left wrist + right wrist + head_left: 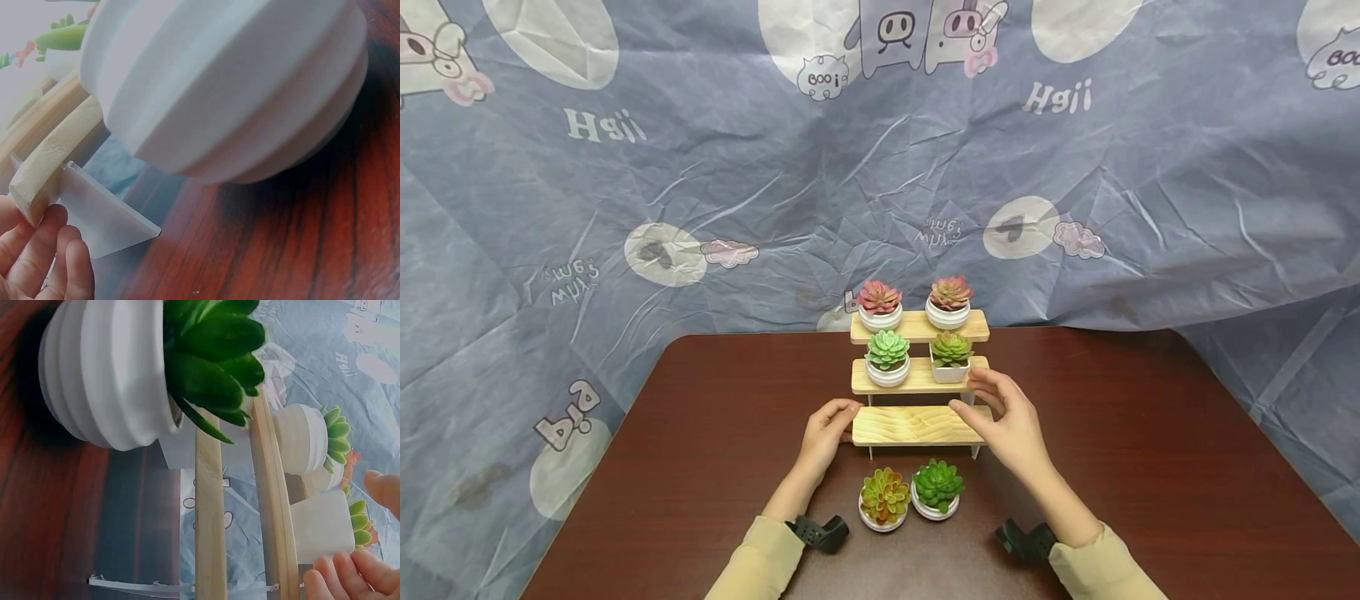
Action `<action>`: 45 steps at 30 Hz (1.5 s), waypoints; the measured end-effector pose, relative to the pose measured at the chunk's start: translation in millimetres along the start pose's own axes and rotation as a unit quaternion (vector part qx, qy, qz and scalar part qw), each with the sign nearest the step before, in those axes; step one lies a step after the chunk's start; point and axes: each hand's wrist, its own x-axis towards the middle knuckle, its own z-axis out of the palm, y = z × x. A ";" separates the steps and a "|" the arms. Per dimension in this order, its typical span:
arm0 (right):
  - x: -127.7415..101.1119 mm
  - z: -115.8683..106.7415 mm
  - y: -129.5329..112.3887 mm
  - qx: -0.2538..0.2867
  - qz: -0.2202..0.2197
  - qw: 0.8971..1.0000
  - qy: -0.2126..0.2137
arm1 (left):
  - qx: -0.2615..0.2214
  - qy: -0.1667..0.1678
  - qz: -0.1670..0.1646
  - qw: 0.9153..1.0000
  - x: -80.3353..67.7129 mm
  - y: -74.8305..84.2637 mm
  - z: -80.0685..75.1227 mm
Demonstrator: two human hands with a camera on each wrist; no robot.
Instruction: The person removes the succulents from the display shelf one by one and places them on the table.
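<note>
A three-step wooden stand point(917, 425) with clear side panels stands mid-table. Its top step carries two pink succulents point(878, 298), its middle step a green one in a round pot point(887, 357) and one in a square pot point(951, 357); the bottom step is bare. My left hand point(842, 412) holds the bottom step's left end, fingers point(37, 250) against the board end point(44, 169). My right hand point(973, 396) grips the right side, thumb on the bottom step, fingers point(350, 575) by the square pot point(322, 525).
Two potted succulents stand on the brown table point(1150, 433) just in front of the stand: an orange-green one point(884, 497) and a green one point(937, 487), their white pots point(231, 81) point(106, 369) close to my wrists. A blue printed cloth point(700, 167) hangs behind.
</note>
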 end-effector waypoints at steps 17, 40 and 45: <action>18.1 2.9 34.2 -0.020 0.026 0.999 0.008 | -0.009 -0.007 0.004 1.000 0.6 -1.6 -0.6; 37.8 11.6 32.3 -0.025 0.090 0.996 -0.004 | -0.009 -0.024 0.000 1.000 -10.1 28.8 2.0; 39.6 14.1 34.5 -0.035 0.104 0.994 -0.007 | -0.008 -0.026 -0.002 1.000 -9.9 28.6 1.5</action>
